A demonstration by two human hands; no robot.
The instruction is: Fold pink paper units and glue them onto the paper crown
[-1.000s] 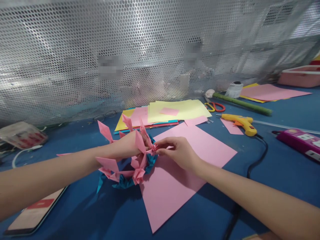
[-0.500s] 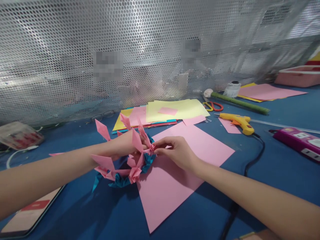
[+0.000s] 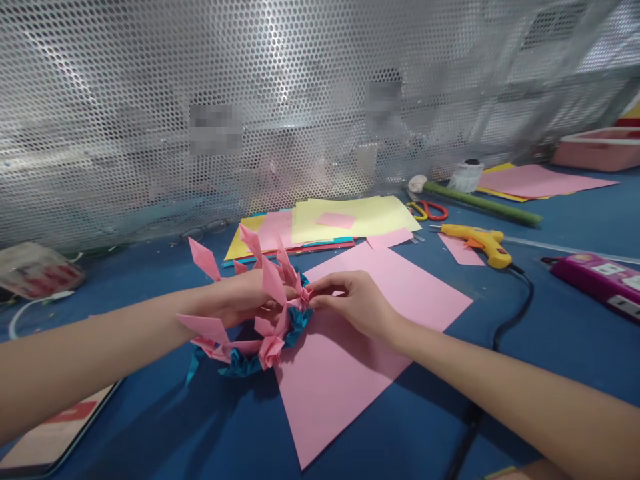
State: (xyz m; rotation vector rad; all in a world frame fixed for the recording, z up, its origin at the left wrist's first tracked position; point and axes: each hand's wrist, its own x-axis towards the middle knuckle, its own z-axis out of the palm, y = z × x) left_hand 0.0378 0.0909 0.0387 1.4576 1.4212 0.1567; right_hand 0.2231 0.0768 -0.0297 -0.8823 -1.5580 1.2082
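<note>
A ring-shaped paper wreath of folded pink and blue pieces [image 3: 271, 351] is held a little above the blue table, left of a large pink sheet [image 3: 345, 387]. My left hand [image 3: 245, 293] reaches into the ring and grips its right side from within; pink petals partly cover its fingers. My right hand [image 3: 357, 300] pinches a small pink paper flower [image 3: 303, 296] on the wreath's right edge between thumb and fingertips. Long pointed pink pieces stick up around the ring, with crumpled blue paper [image 3: 299, 323] beneath them.
Coloured paper sheets [image 3: 360, 217] lie stacked behind the wreath. To the right are scissors [image 3: 435, 211], a yellow glue gun [image 3: 477, 241] with a black cord, a green stem [image 3: 480, 203] and a purple power strip [image 3: 600, 280]. A phone [image 3: 60, 433] lies front left; perforated metal [image 3: 300, 80] closes the back.
Both hands keep their grip on the wreath and flower almost unmoved. The view has shifted very slightly.
</note>
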